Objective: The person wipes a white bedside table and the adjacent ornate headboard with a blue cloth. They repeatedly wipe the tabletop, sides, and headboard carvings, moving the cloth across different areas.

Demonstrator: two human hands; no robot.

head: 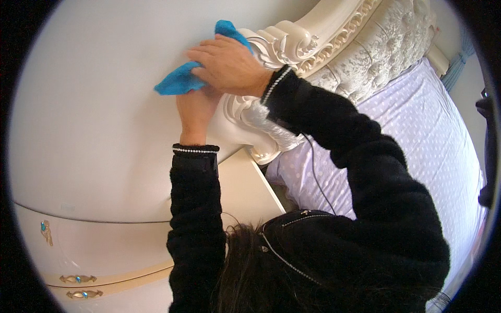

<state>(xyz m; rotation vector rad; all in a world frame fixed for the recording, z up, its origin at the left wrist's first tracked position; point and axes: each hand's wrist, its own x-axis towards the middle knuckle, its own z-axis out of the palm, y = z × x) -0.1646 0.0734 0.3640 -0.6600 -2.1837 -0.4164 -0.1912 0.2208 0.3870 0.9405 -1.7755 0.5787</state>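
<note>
A bright blue cloth [181, 80] is bunched up at the carved, scrolled edge of a cream bed headboard [291, 43]. My right hand [231, 67] is closed over the middle of the cloth, and a corner of it sticks out above the fingers. Just below, my left hand [195, 111] reaches up to the same cloth from underneath. Its fingers are mostly hidden by the cloth and my right hand, so its grip cannot be made out. Both wrists come out of black fuzzy sleeves with pearl-like trim.
Behind the hands stands a pale wall [90, 117]. A cream bedside cabinet top [242, 184] sits below the headboard. To the right is a bed with a lilac dotted sheet [422, 137] and a tufted headboard panel [375, 58]. Drawers with ornate handles [78, 279] are at lower left.
</note>
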